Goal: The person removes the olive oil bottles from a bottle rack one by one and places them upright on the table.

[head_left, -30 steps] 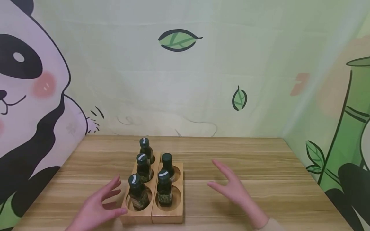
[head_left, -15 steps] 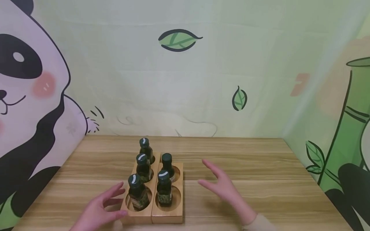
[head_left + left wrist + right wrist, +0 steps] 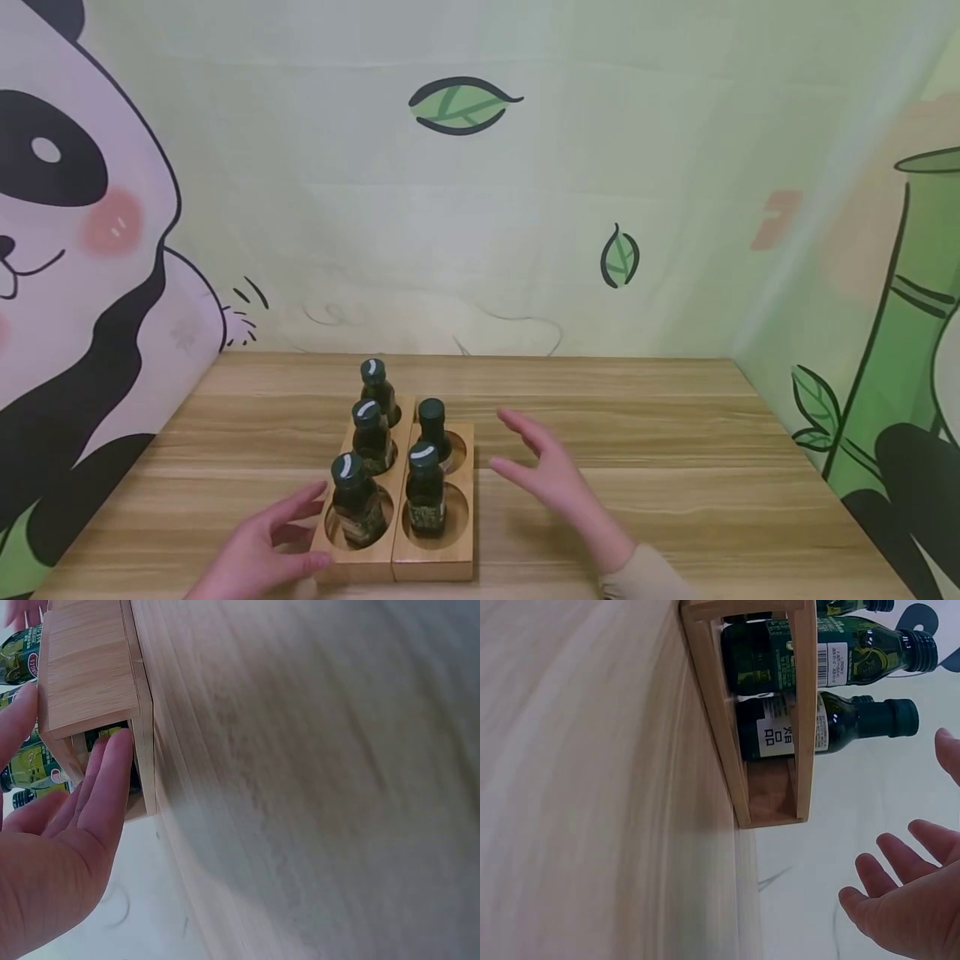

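Left hand (image 3: 258, 554) flat against left rack (image 3: 352, 533), fingers straight, touching. Right hand (image 3: 551, 483) near right rack (image 3: 438, 533), fingers spread, apart. Bottles (image 3: 358, 500) upright in racks on table (image 3: 675, 467). Likely bracing stage; next calls for right-side contact.

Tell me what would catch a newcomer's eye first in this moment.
Five dark green bottles stand upright in a wooden rack near the table's front edge, three in the left row and two in the right, one far hole empty. The left hand touches the rack's left side, fingers straight; the right hand hovers open to the rack's right, apart from it. A big cartoon panda fills the left wall.
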{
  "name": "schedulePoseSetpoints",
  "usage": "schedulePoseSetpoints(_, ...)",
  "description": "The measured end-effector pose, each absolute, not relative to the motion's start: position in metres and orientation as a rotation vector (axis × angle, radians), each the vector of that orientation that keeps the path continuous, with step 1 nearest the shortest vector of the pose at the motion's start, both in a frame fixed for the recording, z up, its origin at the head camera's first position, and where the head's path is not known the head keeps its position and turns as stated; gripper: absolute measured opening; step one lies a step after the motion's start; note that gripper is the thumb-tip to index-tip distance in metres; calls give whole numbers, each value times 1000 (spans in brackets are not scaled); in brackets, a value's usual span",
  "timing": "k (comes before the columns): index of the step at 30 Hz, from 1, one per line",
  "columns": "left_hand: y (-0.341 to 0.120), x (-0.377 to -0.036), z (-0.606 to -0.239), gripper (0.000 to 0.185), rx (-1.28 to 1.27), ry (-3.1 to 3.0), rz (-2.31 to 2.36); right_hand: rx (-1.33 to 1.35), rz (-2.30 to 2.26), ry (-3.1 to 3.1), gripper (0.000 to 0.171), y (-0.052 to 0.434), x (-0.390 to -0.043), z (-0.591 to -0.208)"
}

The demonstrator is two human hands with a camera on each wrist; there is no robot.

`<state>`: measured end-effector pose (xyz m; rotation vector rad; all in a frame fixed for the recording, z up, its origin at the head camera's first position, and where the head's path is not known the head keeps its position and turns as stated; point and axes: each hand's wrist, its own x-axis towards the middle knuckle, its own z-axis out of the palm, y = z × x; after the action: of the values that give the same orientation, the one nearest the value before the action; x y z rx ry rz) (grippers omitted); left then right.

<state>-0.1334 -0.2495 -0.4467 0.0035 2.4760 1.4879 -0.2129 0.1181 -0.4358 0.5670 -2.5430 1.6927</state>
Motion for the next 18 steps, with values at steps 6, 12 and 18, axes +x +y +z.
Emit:
schedulePoseSetpoints(6,-249,-133,-447,90,-2,2525,1424,580,1737,-2512,70,110,-217,-433)
schedulePoseSetpoints(12,-249,-133,-449,91,-13,2539,1393,578,1780,-2487,68,104,-221,-432)
schedulePoseSetpoints(18,-248,-133,-450,90,-36,2558,1378,607,1858,-2438,61,96,-227,-432)
